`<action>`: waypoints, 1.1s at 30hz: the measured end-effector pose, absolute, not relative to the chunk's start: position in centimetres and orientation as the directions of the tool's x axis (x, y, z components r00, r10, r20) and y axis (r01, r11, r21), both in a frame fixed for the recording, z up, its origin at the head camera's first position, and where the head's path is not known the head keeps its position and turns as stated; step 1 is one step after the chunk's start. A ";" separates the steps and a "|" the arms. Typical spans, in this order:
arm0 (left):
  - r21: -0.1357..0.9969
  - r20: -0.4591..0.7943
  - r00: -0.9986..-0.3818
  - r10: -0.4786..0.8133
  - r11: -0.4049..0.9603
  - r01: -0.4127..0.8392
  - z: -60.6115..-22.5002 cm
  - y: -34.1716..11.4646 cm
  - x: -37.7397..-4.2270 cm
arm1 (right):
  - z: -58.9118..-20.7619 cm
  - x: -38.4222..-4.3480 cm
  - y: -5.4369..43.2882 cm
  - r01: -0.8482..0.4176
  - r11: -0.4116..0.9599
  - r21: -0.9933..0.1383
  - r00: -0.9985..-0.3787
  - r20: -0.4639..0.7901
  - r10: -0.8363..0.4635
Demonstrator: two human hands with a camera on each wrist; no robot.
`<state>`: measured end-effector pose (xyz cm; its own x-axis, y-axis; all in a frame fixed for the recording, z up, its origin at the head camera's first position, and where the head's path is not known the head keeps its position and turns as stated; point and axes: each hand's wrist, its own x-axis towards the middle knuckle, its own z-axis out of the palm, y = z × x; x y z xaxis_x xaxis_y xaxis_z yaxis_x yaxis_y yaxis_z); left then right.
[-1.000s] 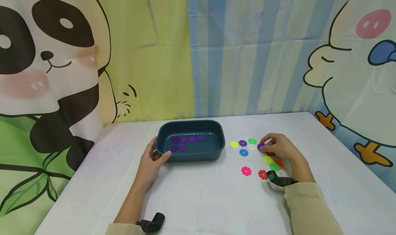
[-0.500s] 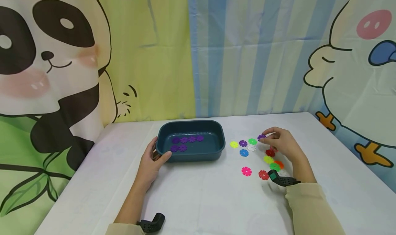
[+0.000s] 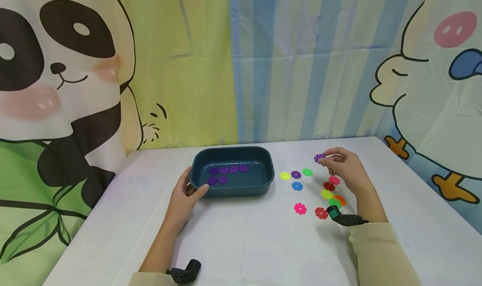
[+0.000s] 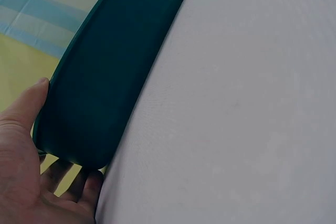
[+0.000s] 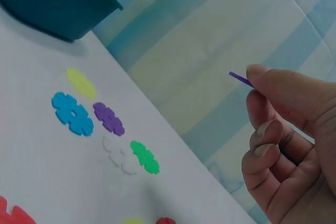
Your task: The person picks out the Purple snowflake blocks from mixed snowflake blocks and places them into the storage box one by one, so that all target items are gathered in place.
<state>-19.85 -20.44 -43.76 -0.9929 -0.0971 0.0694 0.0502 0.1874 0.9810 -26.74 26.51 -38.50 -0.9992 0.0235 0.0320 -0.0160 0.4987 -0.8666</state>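
My right hand (image 3: pixel 345 168) pinches a purple snowflake disc (image 3: pixel 319 158) between thumb and fingers, raised above the table. In the right wrist view this disc (image 5: pixel 240 78) appears edge-on. At the near left corner of a dark teal tub (image 3: pixel 235 191), my left hand (image 3: pixel 184 202) grips the end, thumb on the near side and fingers around the left end. Several purple snowflake discs (image 3: pixel 223 180) lie inside the tub. Left of the right hand, another purple disc (image 3: pixel 296 174) lies on the table among yellow, green, white and blue ones.
Below the right hand lie pink (image 3: pixel 334 180), dark red, yellow, orange and green discs, some overlapping. A pink disc (image 3: pixel 300 209) and a red disc (image 3: pixel 321 213) lie nearer the front. A patterned curtain (image 3: pixel 286 68) hangs behind the white table (image 3: pixel 248 235).
My right hand has lifted the purple disc from among the others, up and slightly back, uncovering the pink disc. The left hand and the tub have stayed in place.
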 end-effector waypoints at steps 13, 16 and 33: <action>0.981 0.063 -0.993 -0.099 0.191 0.043 -43.8 -20.5 -19.9 | -36.9 -26.3 25.6 -0.058 0.196 -0.979 -0.996 0.071 0.060; 0.981 0.060 -0.993 -0.100 0.189 0.040 -43.8 -20.5 -19.9 | -36.6 -26.2 25.4 -0.071 0.115 -0.991 -0.995 0.079 0.064; 0.982 0.060 -0.993 -0.100 0.187 0.041 -43.7 -20.3 -19.9 | -35.5 -26.0 22.2 -0.053 -0.040 -0.998 -0.997 0.051 0.057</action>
<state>-19.93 -20.33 -43.73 -0.9931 -0.1003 0.0601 0.0405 0.1870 0.9815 -26.00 22.16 -35.54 -0.9971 0.0572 0.0508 -0.0532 -0.0399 -0.9978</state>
